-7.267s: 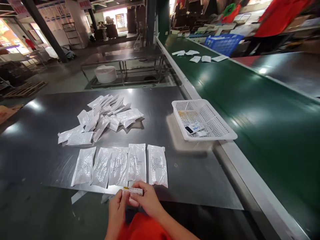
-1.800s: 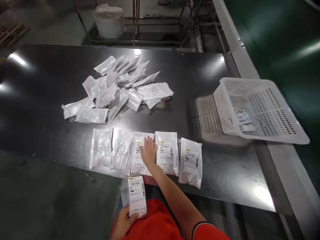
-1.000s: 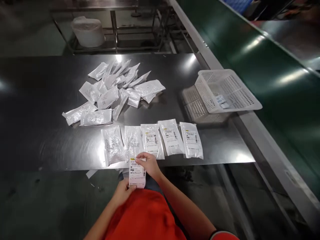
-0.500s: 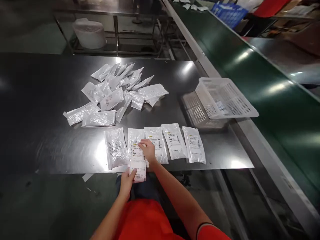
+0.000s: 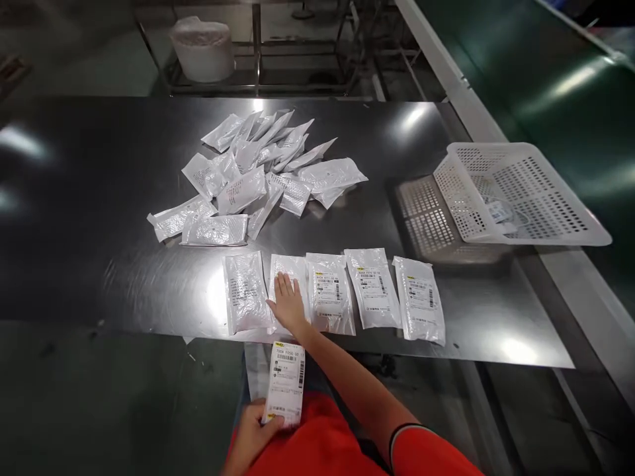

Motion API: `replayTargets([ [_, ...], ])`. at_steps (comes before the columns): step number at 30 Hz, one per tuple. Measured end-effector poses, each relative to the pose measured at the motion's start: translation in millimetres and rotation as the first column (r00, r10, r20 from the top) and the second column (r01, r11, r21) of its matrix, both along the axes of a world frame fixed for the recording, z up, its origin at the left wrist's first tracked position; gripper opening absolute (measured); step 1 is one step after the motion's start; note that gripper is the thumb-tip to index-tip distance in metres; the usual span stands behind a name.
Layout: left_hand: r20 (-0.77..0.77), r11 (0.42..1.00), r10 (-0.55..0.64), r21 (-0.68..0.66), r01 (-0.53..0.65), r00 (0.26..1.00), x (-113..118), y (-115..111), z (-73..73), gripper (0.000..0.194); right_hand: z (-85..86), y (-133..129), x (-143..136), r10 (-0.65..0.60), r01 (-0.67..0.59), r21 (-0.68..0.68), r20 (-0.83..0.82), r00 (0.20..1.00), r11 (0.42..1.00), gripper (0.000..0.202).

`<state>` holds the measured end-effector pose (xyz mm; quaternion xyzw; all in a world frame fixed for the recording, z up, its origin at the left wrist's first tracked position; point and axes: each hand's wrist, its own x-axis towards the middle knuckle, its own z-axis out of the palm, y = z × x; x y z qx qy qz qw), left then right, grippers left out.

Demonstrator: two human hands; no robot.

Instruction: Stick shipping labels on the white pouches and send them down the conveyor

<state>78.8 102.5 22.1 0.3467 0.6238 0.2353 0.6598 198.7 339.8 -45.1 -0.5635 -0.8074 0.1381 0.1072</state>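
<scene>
My left hand [image 5: 254, 433] grips a sheaf of white printed shipping labels [image 5: 286, 387] below the table's front edge, close to my body. A strip of pale paper hangs behind the labels. My right hand [image 5: 289, 305] lies flat, fingers extended, on a white padded mailer [image 5: 282, 262] in the front row, covering much of its face. To its left is a mailer [image 5: 244, 294] with only printed text showing. On the right lie three mailers with labels on them: one [image 5: 331, 294] beside my hand, another [image 5: 373, 287], and the last [image 5: 421, 301].
A heap of white padded mailers [image 5: 248, 158] lies farther back on the metal table [image 5: 99, 231]. A white perforated basket [image 5: 476, 211] with small plastic packets inside overhangs the table's right edge, beside a green conveyor belt [image 5: 536, 73]. A white roll [image 5: 203, 53] stands beyond the table.
My right hand has left the labels and now rests flat on the mailer. My left hand has drawn the labels back toward my body. The view has shifted slightly.
</scene>
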Motion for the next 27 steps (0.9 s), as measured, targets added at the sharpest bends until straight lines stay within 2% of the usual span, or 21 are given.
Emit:
replayTargets([
  [2,-0.038,0.995,-0.015,0.098,0.018,0.999,-11.2,2.8,9.6,0.039,-2.8,0.3,1.8,0.100,-0.099,-0.028,0.031,0.995,0.995,0.069],
  [4,-0.069,0.988,-0.003,0.153,0.014,0.998,-24.3,10.2,16.5,0.037,-3.2,8.8,7.5,0.142,-0.140,-0.051,0.038,0.989,0.989,0.067],
  [7,-0.063,0.979,0.088,0.190,-0.075,0.994,-44.1,22.6,22.1,0.039,1.7,13.8,15.1,0.107,-0.104,-0.074,0.045,0.993,0.992,0.061],
  [10,0.012,0.963,0.202,0.179,-0.201,0.979,-60.5,31.8,25.8,0.044,11.8,-15.6,14.5,-0.019,0.020,-0.067,0.016,1.000,0.998,0.057],
  [12,0.071,0.958,0.217,0.177,-0.226,0.974,-68.7,35.9,28.1,0.047,20.6,-48.3,10.2,0.005,-0.018,-0.107,-0.119,0.993,0.994,0.051],
  [14,0.109,0.961,0.172,0.200,-0.191,0.979,-74.3,38.0,29.4,0.049,32.1,-77.1,3.5,-0.032,-0.060,-0.227,-0.382,0.924,0.972,0.047],
  [16,0.142,0.967,0.096,0.223,-0.126,0.985,-77.4,37.8,28.3,0.051,47.3,-92.6,-6.0,-0.199,-0.029,-0.356,-0.586,0.786,0.934,0.054],
  [18,0.163,0.967,0.037,0.242,-0.076,0.986,-77.9,35.4,24.1,0.052,65.4,-93.8,-17.2,-0.359,0.036,-0.439,-0.682,0.637,0.898,0.057],
  [19,0.167,0.967,0.011,0.251,-0.053,0.986,-77.4,33.7,21.1,0.052,74.8,-90.8,-22.6,-0.393,0.056,-0.450,-0.704,0.592,0.891,0.054],
  [22,0.150,0.965,-0.062,0.261,0.021,0.987,-74.4,29.9,11.0,0.050,98.7,-80.0,-34.8,-0.426,0.052,-0.481,-0.715,0.555,0.875,0.038],
  [24,0.121,0.967,0.000,0.253,-0.031,0.993,-72.4,32.7,7.2,0.051,108.2,-78.8,-39.2,-0.417,0.038,-0.495,-0.687,0.595,0.868,0.027],
  [27,0.126,0.921,0.274,0.252,-0.298,0.953,-71.5,50.8,11.1,0.068,112.6,-87.6,-42.5,-0.377,0.004,-0.497,-0.654,0.656,0.868,0.019],
])
